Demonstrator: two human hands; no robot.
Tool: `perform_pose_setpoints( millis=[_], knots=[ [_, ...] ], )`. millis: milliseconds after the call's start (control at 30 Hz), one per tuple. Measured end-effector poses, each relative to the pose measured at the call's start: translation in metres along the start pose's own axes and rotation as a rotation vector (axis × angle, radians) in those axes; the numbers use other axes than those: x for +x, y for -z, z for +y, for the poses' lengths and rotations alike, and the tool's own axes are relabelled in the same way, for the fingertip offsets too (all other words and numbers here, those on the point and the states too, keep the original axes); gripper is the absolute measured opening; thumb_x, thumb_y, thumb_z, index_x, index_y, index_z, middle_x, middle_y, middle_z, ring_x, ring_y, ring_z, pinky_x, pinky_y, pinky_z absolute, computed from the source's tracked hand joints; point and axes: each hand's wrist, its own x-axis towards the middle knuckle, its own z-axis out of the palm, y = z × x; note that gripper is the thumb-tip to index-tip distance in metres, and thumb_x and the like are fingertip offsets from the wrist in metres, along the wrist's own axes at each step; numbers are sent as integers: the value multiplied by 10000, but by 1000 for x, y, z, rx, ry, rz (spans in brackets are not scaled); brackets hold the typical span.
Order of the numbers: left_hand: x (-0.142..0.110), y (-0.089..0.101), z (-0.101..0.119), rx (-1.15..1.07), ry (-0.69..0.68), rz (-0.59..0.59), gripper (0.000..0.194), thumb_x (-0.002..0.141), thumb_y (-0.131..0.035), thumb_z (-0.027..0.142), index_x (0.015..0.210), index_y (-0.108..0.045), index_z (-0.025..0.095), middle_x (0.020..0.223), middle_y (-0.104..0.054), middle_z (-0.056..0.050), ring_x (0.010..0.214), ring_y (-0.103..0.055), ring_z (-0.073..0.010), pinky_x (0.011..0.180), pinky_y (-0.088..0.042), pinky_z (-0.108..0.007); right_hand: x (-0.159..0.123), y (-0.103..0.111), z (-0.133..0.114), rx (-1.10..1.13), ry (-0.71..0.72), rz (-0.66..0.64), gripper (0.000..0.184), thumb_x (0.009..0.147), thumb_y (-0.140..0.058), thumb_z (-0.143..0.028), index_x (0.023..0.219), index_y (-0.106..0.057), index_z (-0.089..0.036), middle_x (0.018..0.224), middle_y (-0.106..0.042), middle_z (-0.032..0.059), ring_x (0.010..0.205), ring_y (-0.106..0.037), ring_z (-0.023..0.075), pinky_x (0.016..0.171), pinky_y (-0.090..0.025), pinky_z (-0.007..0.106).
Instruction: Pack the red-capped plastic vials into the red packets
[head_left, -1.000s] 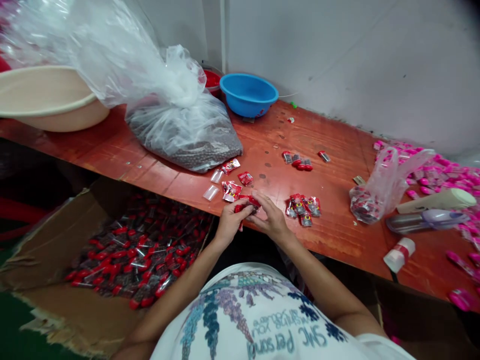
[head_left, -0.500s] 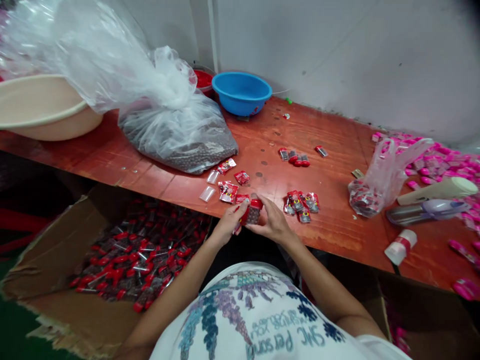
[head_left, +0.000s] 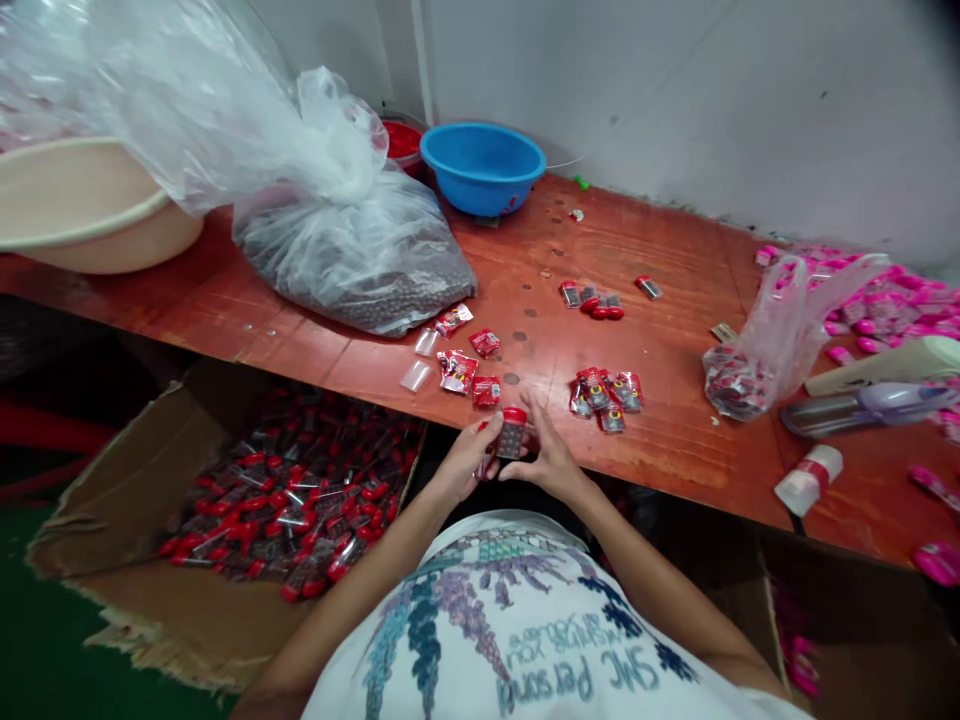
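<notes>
My left hand point(head_left: 469, 462) grips a small clear bottle point(head_left: 511, 438) with a red cap, full of dark beads, upright at the table's front edge. A bit of red, shiny material shows under the left fingers; I cannot make out what it is. My right hand point(head_left: 556, 462) is just right of the bottle, thumb and fingers spread apart. Just beyond the hands lie red printed packets point(head_left: 457, 371) and two clear empty tubes point(head_left: 415, 376). To the right is a small group of red packets with dark contents point(head_left: 606, 395).
A big clear bag of dark beads point(head_left: 375, 290), a blue basin point(head_left: 484, 165) and a cream basin point(head_left: 82, 235) stand along the back and left. Below left, a cardboard box point(head_left: 112, 590) holds many red-capped bottles. Pink items point(head_left: 892, 310) and a plastic bag point(head_left: 750, 370) are at right.
The bottle now stands more upright and shows more fully between my hands. My right hand's fingers have spread away from it. The whole view has shifted slightly.
</notes>
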Motion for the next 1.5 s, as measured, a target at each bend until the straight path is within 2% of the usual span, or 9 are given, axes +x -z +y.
perform_pose_setpoints(
  millis=[167, 333, 467, 633, 833, 967, 1167, 1367, 1500],
  knots=[
    [-2, -8, -10, -76, -93, 86, 459, 765, -645, 469, 1108, -621, 166, 814, -678, -49, 438, -523, -68, 314, -378, -164, -5, -13, -1, 462, -287, 111, 436, 743, -667, -460, 1104, -618, -219, 1013, -676, 52, 927, -634, 213, 857, -502, 374],
    [-8, -4, 2, -190, 36, 23, 493, 787, -633, 442, 1209, -579, 193, 937, -693, -97, 580, -637, -125, 388, -441, -176, -1, -5, -14, 603, -267, 305, 327, 703, -728, -336, 988, -630, -210, 963, -690, 21, 878, -637, 180, 842, -511, 344],
    [-15, 1, 15, -323, 67, 14, 465, 769, -654, 201, 1222, -552, 172, 1115, -665, -141, 953, -663, -245, 667, -559, -294, 0, 6, -23, 678, -223, 449, 286, 728, -706, -300, 972, -573, -229, 874, -667, -15, 773, -641, 140, 763, -526, 299],
    [-10, -4, 16, -284, -124, 72, 402, 683, -704, 90, 1077, -637, 140, 1073, -691, -128, 1000, -647, -263, 811, -538, -362, 0, -5, -29, 580, -268, 286, 354, 617, -786, -245, 885, -556, -218, 690, -591, -69, 560, -542, 92, 522, -468, 209],
    [0, -8, 9, -241, -237, 180, 260, 621, -778, 141, 866, -696, 116, 855, -729, -77, 781, -681, -183, 774, -531, -296, 13, -16, -30, 502, -277, 318, 356, 601, -792, -306, 864, -576, -198, 706, -629, -39, 550, -533, 101, 420, -379, 182],
    [-1, -8, 9, -241, -223, 216, 248, 587, -791, 133, 819, -707, 109, 808, -729, -67, 715, -673, -160, 744, -529, -277, 18, -14, -28, 531, -250, 339, 350, 608, -790, -298, 868, -576, -203, 726, -646, -33, 604, -581, 123, 534, -467, 227],
    [-2, -7, 16, -232, -220, 297, 253, 545, -806, 122, 783, -718, 107, 749, -725, -56, 650, -665, -151, 671, -525, -249, 19, -9, -27, 457, -177, 375, 286, 655, -769, -279, 858, -584, -196, 729, -631, -34, 634, -572, 104, 601, -469, 219],
    [6, -8, 23, -298, -227, 388, 238, 531, -815, 108, 739, -700, 94, 720, -716, -53, 626, -659, -149, 622, -530, -245, 14, 2, -35, 465, -254, 303, 306, 749, -681, -384, 943, -513, -218, 639, -538, -77, 437, -464, 63, 365, -357, 162],
    [11, -9, 31, -386, -175, 433, 205, 584, -779, 84, 767, -688, 93, 741, -718, -67, 648, -667, -171, 607, -544, -271, 4, 4, -43, 542, -301, 153, 314, 811, -584, -439, 1028, -482, -237, 703, -539, -64, 470, -523, 75, 357, -408, 165]
  ],
)
